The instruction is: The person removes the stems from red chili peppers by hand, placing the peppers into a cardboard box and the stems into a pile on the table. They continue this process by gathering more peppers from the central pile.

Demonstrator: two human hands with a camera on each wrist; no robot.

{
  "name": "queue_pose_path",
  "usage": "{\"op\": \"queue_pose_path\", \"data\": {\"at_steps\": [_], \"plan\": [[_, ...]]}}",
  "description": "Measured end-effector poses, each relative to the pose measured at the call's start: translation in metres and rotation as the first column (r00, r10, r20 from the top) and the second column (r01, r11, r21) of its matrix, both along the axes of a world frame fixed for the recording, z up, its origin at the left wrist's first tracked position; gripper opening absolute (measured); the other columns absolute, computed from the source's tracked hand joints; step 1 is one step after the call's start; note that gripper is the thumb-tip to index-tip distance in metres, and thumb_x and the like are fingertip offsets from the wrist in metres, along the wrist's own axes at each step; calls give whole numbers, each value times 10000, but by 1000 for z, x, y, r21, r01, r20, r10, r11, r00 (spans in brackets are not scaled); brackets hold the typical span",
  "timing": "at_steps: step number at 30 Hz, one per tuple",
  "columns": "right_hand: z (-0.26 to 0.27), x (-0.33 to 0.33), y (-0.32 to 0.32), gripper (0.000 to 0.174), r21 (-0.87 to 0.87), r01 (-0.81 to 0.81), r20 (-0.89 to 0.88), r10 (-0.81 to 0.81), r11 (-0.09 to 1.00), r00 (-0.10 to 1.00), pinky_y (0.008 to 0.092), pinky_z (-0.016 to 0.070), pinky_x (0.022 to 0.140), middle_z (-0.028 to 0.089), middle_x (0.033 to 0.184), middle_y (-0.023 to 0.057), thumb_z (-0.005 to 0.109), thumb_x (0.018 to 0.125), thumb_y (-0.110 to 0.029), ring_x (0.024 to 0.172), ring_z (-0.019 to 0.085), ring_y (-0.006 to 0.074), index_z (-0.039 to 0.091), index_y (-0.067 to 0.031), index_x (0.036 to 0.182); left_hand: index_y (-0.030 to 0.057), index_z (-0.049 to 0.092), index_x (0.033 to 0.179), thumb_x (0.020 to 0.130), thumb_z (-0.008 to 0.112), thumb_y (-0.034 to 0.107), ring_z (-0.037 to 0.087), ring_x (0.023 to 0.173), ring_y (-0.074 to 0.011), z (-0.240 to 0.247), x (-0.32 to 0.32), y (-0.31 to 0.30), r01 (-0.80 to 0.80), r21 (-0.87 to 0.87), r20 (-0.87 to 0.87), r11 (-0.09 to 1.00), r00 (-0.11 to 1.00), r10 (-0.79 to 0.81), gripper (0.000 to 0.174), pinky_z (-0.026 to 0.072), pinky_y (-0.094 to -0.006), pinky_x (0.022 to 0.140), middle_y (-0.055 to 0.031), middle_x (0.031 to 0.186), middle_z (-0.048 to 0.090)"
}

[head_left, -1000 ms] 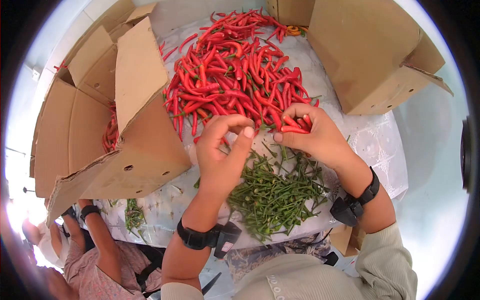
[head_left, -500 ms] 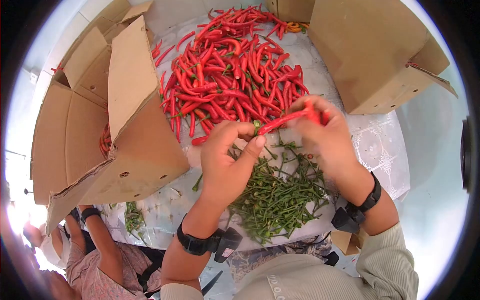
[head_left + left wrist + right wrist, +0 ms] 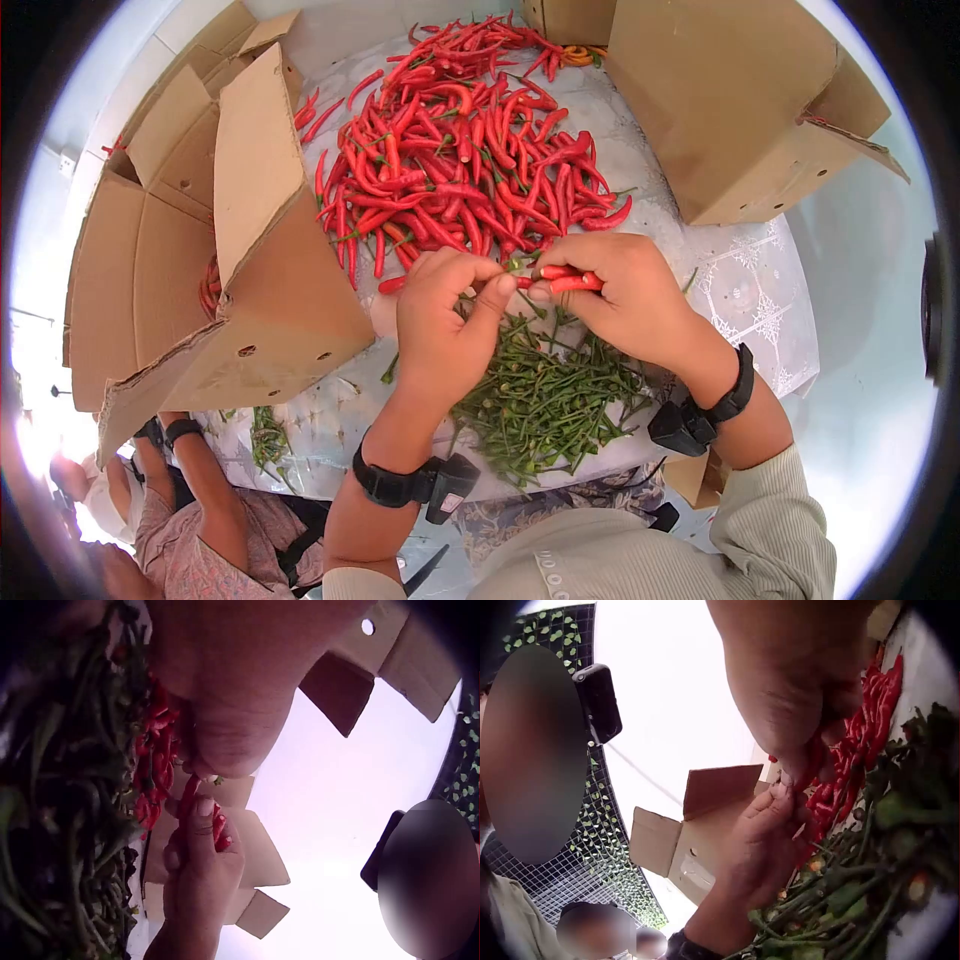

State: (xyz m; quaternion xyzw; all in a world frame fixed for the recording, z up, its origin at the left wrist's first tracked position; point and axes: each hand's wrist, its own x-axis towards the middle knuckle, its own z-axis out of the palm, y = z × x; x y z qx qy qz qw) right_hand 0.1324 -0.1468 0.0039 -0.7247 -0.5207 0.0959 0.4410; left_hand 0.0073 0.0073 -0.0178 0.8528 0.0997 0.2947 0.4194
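My left hand (image 3: 440,315) pinches the green stem end of a red chili (image 3: 524,283) between thumb and forefinger. The right hand (image 3: 645,300) grips that chili's body along with a few more red chilies (image 3: 578,284), whose tips poke out of the fingers. Both hands meet fingertip to fingertip, low over the near edge of a large heap of red chilies (image 3: 460,150). Below them lies a pile of plucked green stems (image 3: 550,400). In the left wrist view, the right thumb presses along a chili (image 3: 190,787); the left fingertips are partly hidden behind the palm.
An open cardboard box (image 3: 270,320) with red chilies inside stands at the left, and another box (image 3: 740,110) at the back right. Orange chilies (image 3: 583,56) lie beside that box. Another person's arm (image 3: 205,470) rests by a small stem pile (image 3: 268,438) at the lower left.
The right hand swung out to the right with a chili stretched toward the left hand, then came back close against it. A chili now shows at the heap's right edge.
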Motion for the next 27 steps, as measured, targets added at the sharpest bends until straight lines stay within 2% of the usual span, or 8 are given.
{"op": "queue_pose_path", "data": {"at_steps": [6,9,12,15,17,19,25,27], "plan": [[1,-3,0,184,-95,-135,-10,135,986,991,389,461,619,612,758,150,693,827,-190,690,595,339,610,-46,907,31,629,809,823,682,105,507,717,-230,1,-3,0,160,-105,-50,982,985,-166,92,396,-345,681,-63,719,555],[11,-1,-3,148,-147,-256,-370,186,956,910,343,460,611,610,725,108,666,865,-155,635,587,255,595,-43,930,27,623,808,831,672,101,491,719,-205,1,-4,2,255,-299,-34,919,960,-278,92,389,-324,678,-52,728,537],[17,0,-4,112,-96,-320,-680,173,943,712,284,447,609,580,700,39,644,896,-132,638,554,129,593,-38,930,20,610,805,831,658,79,483,730,-164,2,-4,3,301,-431,15,851,945,-327,81,380,-297,681,-34,747,520],[4,7,0,133,93,-112,-564,145,989,813,257,436,604,549,700,-2,643,908,-152,677,524,65,591,-30,924,16,597,812,826,637,56,483,751,-137,0,-8,7,296,-579,71,760,947,-314,59,373,-277,697,-28,775,509],[-3,20,0,197,58,91,-439,-57,994,896,259,431,593,544,693,6,710,864,-187,660,506,72,598,-33,913,16,590,817,819,628,48,483,766,-130,-1,-11,12,293,-634,112,715,950,-290,50,370,-270,712,-30,796,504],[-4,23,1,221,39,292,-193,-280,956,940,270,435,591,554,691,28,742,832,-192,646,509,90,603,-33,898,16,586,821,817,626,52,497,788,-141,-1,-8,12,304,-517,129,800,952,-278,54,381,-275,743,-42,816,512],[-27,26,15,254,167,213,294,-255,963,921,304,455,602,579,719,112,788,753,-186,628,555,183,612,-30,849,11,598,869,847,619,112,511,847,-136,-3,-2,9,267,-245,118,932,962,-245,105,397,-272,786,-50,880,525],[-25,25,13,249,139,257,219,-283,956,934,300,461,613,586,722,103,784,762,-188,635,562,176,618,-31,862,17,605,898,847,637,122,514,867,-137,-7,-3,12,202,-256,67,945,979,-191,121,404,-275,796,-49,909,533]]}}
